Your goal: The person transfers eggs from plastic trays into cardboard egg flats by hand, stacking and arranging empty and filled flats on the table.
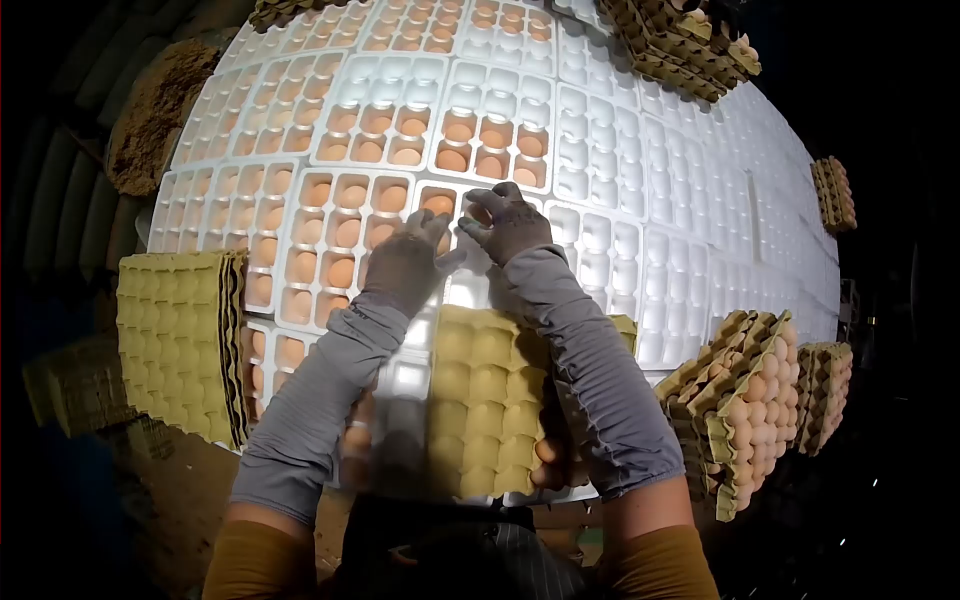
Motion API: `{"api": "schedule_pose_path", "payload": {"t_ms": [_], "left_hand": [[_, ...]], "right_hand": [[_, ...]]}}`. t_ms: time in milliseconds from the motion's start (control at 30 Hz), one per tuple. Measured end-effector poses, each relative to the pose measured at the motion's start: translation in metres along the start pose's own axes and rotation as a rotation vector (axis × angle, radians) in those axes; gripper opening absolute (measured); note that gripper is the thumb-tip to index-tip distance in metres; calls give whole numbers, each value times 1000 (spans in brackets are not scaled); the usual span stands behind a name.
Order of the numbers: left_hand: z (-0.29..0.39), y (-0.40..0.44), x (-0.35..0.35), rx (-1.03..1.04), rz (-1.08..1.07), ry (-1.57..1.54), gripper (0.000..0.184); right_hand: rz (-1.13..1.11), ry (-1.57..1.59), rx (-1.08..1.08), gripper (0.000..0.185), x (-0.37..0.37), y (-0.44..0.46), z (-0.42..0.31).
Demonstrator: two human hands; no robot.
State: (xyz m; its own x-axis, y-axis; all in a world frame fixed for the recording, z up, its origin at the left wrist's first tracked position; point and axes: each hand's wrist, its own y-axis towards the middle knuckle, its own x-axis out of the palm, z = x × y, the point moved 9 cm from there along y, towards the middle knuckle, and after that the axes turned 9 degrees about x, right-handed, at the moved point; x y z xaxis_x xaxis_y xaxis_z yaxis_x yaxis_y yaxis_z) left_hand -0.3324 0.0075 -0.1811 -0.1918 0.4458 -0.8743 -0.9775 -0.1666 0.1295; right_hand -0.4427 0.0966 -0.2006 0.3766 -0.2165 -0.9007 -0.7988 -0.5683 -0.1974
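Note:
My left hand (405, 265), in a thin light glove, reaches over a white foam egg tray. Its fingertips lie by a brown egg (438, 204) in a cell, and its thumb is spread apart, with nothing visible in the grip. My right hand (512, 225), gloved too, bends its fingers and thumb around an egg (480, 213) over the same foam tray (466, 290). Both forearms wear grey sleeves. Beneath them a yellowish pulp egg carton (485, 400) stands close to my body, with a few eggs (548, 452) at its right side.
Many joined foam trays cover the surface; those at left hold eggs, while white trays (600, 150) stretch right. Stacked pulp cartons (180, 340) stand at left. Egg-filled cartons (745, 410) stand at right, and more cartons (680, 45) at the far edge.

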Motion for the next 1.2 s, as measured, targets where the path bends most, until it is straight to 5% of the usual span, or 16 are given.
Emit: {"api": "schedule_pose_path", "payload": {"t_ms": [100,167,300,400,467,500,600,633,700,767,833,967,1067,1100,1167,1200], "left_hand": [[5,7,-8,3,78,-126,49],[19,18,-11,118,283,-471,55],[16,31,79,125,30,-75,61],[31,13,27,175,151,-254,58],[36,-19,-11,-73,176,-688,53],[47,-36,-32,67,238,-490,48],[106,-101,-43,3,64,-547,30],[132,-120,-34,117,-22,-511,28],[199,-163,3,670,-5,-174,28],[228,-162,20,414,-104,-273,40],[244,-164,40,386,-98,-146,48],[238,-159,48,300,-57,-66,38],[247,-171,65,422,-124,26,37],[253,-178,72,516,-147,135,39],[258,-175,62,517,-162,136,36],[251,-170,56,419,-160,-5,38]], "right_hand": [[105,468,121,45,-14,-12,31],[203,544,2,51,-6,-20,43],[249,449,-191,58,-11,-45,45],[130,922,-34,44,-65,-91,78],[148,859,3,38,-100,-149,100],[143,737,41,36,-107,-181,120],[79,358,-106,33,-99,-274,154],[5,333,-154,38,-89,-297,156],[44,254,-279,43,-76,-323,154],[107,28,-301,44,-52,-332,166],[131,-10,-289,42,-45,-331,174],[167,363,-166,44,-58,-331,191],[47,1051,238,45,-58,-336,219],[-82,1607,441,42,-50,-341,210],[-351,1781,422,38,-49,-338,193],[-301,1332,275,41,-47,-324,195]]}}
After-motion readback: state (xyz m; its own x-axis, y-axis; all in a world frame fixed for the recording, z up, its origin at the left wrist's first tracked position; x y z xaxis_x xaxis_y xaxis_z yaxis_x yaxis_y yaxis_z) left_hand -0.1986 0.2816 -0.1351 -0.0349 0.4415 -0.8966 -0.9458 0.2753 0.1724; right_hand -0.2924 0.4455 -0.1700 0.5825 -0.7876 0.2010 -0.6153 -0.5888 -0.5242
